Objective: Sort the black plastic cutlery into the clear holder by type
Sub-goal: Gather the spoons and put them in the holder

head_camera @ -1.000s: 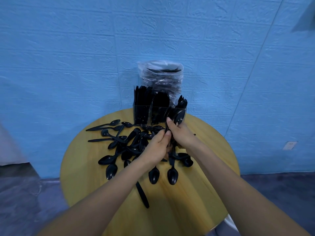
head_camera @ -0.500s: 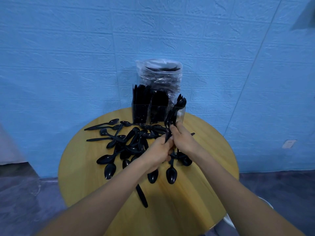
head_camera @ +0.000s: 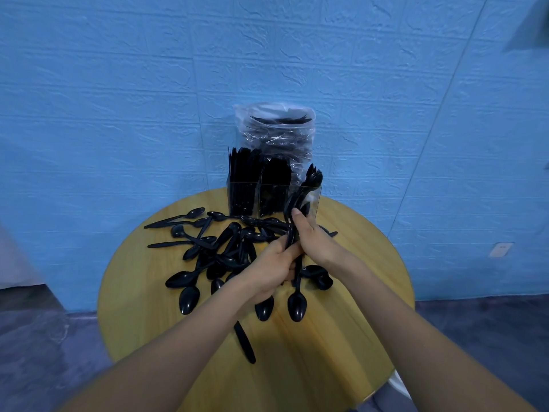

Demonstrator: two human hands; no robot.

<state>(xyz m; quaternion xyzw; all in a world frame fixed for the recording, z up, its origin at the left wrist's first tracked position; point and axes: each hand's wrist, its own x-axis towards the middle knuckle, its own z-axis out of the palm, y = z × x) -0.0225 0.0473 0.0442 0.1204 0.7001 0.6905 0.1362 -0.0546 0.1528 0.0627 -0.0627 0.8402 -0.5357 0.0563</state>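
Since one second ago, both hands have lifted the spoon bundle [head_camera: 292, 230] toward the clear holder [head_camera: 273, 199]. Right hand [head_camera: 312, 242] fingers curl around the bundle's handles; left hand [head_camera: 274, 266] fingers grip it lower down. Bundle tilts against the holder's right compartment. Loose spoons [head_camera: 219, 251] lie scattered on the round wooden surface [head_camera: 341, 337].

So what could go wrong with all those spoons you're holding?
Both hands, left hand and right hand, grip one bundle of spoons; a few might slip out and drop. The clear holder stands just beyond the hands, so a nudge could tip it. Loose spoons near the round table's edge could get knocked off.
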